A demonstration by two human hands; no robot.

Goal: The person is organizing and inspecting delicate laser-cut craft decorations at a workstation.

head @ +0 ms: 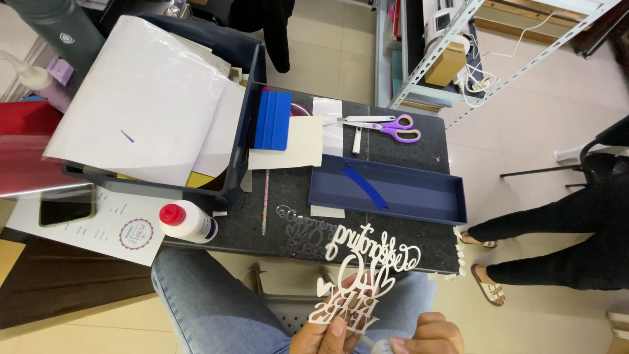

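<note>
craft workshop | scissors (392, 127), blue squeegee (272, 120), paper sheets (141, 92), metal shelving (458, 46), glue bottle (189, 222)

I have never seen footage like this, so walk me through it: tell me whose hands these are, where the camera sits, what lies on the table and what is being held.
There is one picture, taken by a camera worn on a person's head, looking down past their jeans. No machine is involved. Their left hand holds up a white cut-out of lettering; the right hand pinches a small object I cannot make out. On the dark table lie purple-handled scissors, a blue squeegee, a shallow blue tray, a red-capped glue bottle and a bin of paper sheets. Another person's legs show at right.
</note>
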